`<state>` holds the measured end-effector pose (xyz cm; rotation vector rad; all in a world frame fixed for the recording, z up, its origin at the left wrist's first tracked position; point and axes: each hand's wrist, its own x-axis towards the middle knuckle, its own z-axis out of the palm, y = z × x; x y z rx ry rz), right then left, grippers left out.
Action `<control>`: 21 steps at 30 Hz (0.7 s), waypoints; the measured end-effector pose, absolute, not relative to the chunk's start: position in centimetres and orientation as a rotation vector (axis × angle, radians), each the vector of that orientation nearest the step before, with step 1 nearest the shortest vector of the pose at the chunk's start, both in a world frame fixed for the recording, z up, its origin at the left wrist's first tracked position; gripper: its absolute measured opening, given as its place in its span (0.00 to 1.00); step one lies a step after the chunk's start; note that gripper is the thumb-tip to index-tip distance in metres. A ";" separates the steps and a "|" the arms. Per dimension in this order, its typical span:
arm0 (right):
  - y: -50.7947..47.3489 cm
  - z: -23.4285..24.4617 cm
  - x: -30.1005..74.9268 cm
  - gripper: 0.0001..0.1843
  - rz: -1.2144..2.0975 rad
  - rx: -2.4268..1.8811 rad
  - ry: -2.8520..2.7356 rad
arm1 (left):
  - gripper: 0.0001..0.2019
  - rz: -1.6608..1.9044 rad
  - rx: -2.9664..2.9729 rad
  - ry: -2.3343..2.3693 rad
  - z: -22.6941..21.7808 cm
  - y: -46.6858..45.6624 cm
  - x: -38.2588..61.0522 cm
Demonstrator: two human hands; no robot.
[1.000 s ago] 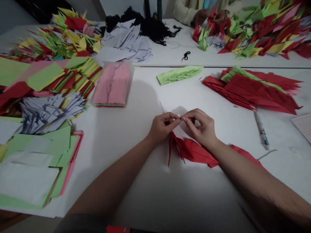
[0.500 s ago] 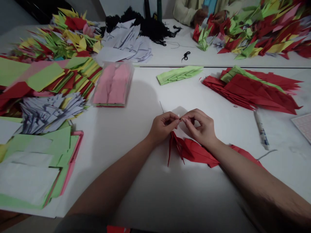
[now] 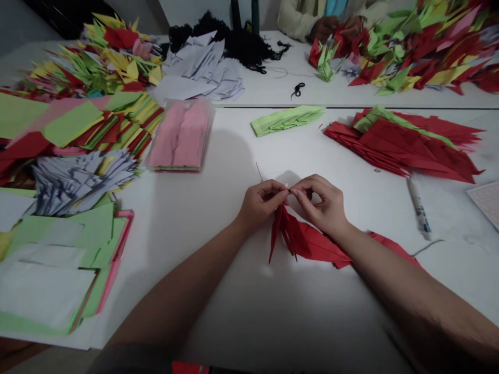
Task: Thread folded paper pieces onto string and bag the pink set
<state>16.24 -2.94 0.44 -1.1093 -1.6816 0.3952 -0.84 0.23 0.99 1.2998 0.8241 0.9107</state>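
Note:
My left hand (image 3: 260,204) and my right hand (image 3: 323,203) meet fingertip to fingertip over the white table (image 3: 241,291), both pinched closed. A thin needle (image 3: 259,172) sticks up and back from my left fingers. Something small and pale sits between the two pinches; I cannot make it out. Red folded paper cranes (image 3: 304,241) hang just below the fingers and lie under my right wrist and forearm.
Red folded papers (image 3: 409,145) and a green stack (image 3: 286,118) lie beyond, a pen (image 3: 418,209) to the right. At left sit a pink paper packet (image 3: 181,135), grey folded pieces (image 3: 78,179) and coloured sheets (image 3: 58,259). Another person's hands (image 3: 335,26) work among cranes at the far side.
The red cranes have risen slightly, closer to my fingertips. My hands stay in place. The other person's hands at the far side have shifted a little.

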 end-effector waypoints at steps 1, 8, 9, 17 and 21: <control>-2.9 0.5 16.2 0.03 0.398 -1.107 -1.682 | 0.09 0.909 1.297 0.825 1.0 0.2 -0.8; -3.0 0.6 16.2 0.03 0.415 -1.107 -1.668 | 0.10 0.916 1.302 0.827 0.9 0.3 -0.8; -3.0 0.6 16.2 0.03 0.418 -1.108 -1.668 | 0.10 0.917 1.303 0.826 0.9 0.3 -0.8; -3.0 0.7 16.2 0.03 0.430 -1.096 -1.662 | 0.11 0.915 1.320 0.826 0.7 0.4 -0.6; -3.0 0.6 16.2 0.03 0.421 -1.104 -1.658 | 0.11 0.916 1.340 0.821 0.5 0.5 -0.7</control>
